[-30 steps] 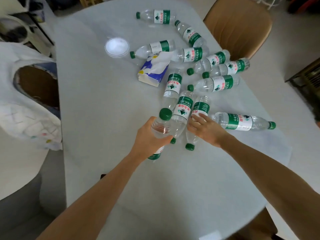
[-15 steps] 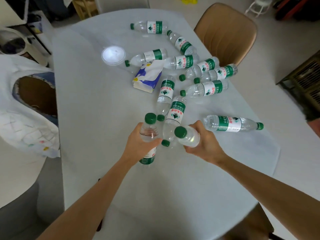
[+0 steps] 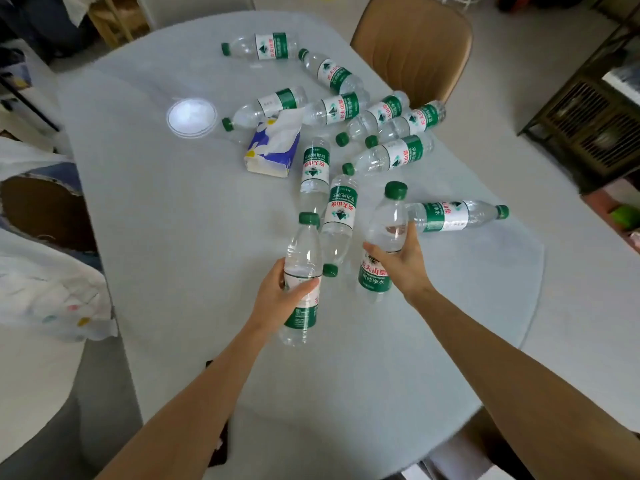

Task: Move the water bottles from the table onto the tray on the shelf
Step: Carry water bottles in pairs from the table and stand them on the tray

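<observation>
Now, from the head view, the left hand [image 3: 277,299] grasps a water bottle [image 3: 302,282] around its label, cap pointing away, lifted above the pale table [image 3: 156,209]. The right hand [image 3: 401,265] grasps a second bottle [image 3: 382,244] the same way. Ten more bottles lie on their sides beyond the hands, several beside a tissue pack [image 3: 273,147] and a round white lid [image 3: 191,116].

Each hand, left hand [image 3: 277,299] and right hand [image 3: 403,263], gripped a water bottle above the pale table [image 3: 173,237] strewn with bottles [image 3: 391,133].
</observation>
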{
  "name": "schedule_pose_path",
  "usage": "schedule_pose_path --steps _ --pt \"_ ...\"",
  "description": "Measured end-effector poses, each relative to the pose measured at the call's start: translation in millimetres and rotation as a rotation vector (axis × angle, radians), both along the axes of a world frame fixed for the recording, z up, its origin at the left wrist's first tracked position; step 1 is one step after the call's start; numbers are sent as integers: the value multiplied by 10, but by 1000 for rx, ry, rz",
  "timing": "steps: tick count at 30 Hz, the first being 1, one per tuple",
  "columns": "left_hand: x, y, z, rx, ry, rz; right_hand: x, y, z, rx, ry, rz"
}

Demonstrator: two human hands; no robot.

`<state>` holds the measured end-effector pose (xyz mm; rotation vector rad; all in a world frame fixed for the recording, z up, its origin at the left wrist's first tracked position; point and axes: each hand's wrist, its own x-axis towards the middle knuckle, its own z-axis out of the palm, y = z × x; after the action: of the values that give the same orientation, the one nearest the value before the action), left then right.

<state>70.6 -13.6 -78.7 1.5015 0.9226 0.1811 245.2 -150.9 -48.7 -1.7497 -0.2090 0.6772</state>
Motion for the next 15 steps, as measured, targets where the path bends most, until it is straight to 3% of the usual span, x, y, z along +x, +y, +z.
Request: schedule_pose_path --steps 8,15 --pt "53 -333 301 -256 -99 -250 -690 -721 136 111 225 -284" --pt "427 -1336 732 -354 -87 -539 -1113 -1789 628 221 268 -607"
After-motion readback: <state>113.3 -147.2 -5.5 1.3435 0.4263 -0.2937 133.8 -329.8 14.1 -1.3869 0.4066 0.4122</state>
